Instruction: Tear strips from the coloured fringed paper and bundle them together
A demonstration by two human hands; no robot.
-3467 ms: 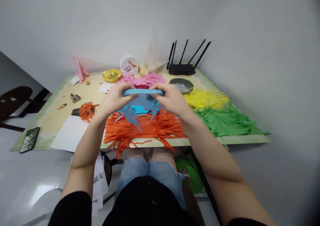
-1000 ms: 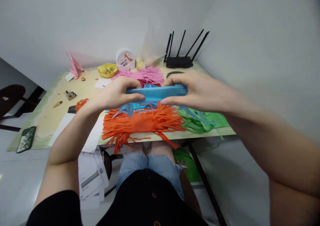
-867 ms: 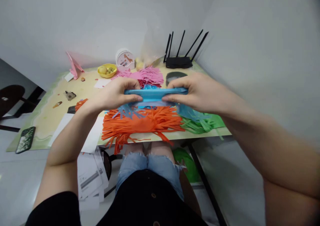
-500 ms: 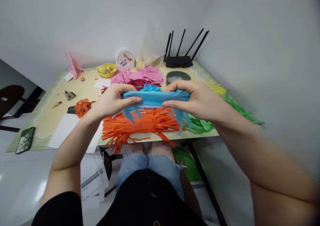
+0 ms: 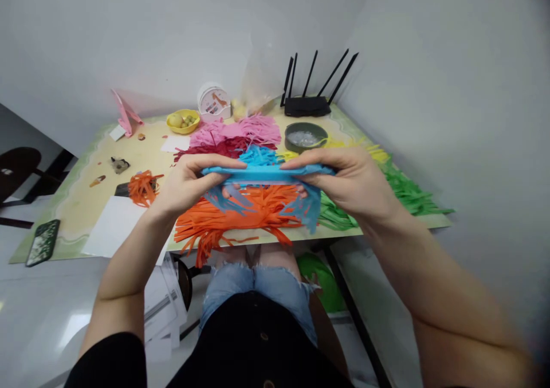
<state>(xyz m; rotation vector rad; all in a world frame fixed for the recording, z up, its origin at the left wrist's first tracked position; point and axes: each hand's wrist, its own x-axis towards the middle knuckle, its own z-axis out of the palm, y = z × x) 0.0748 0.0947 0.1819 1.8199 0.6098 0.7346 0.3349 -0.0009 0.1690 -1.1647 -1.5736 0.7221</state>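
Note:
A folded piece of blue fringed paper (image 5: 262, 174) is held flat above the table between both hands. My left hand (image 5: 189, 183) grips its left end, thumb on top and fingers beneath. Its right end is clamped the same way by my right hand (image 5: 348, 179). Blue fringe strips hang down from the fold. Below it lies an orange fringed paper pile (image 5: 232, 216) at the table's front edge. More blue fringe (image 5: 258, 155) sits just behind the held piece.
Pink (image 5: 251, 130), dark red (image 5: 215, 147), yellow (image 5: 373, 152) and green (image 5: 404, 190) fringed papers lie around. A grey bowl (image 5: 306, 136), black router (image 5: 307, 104), yellow bowl (image 5: 184, 121), round tin (image 5: 213, 101), white sheet (image 5: 116, 227) and phone (image 5: 40, 249) are on the table (image 5: 81, 204).
Both hands have lowered the blue paper slightly toward me and turned it flatter. My right hand has drawn back from over the green pile, uncovering the grey bowl and yellow paper.

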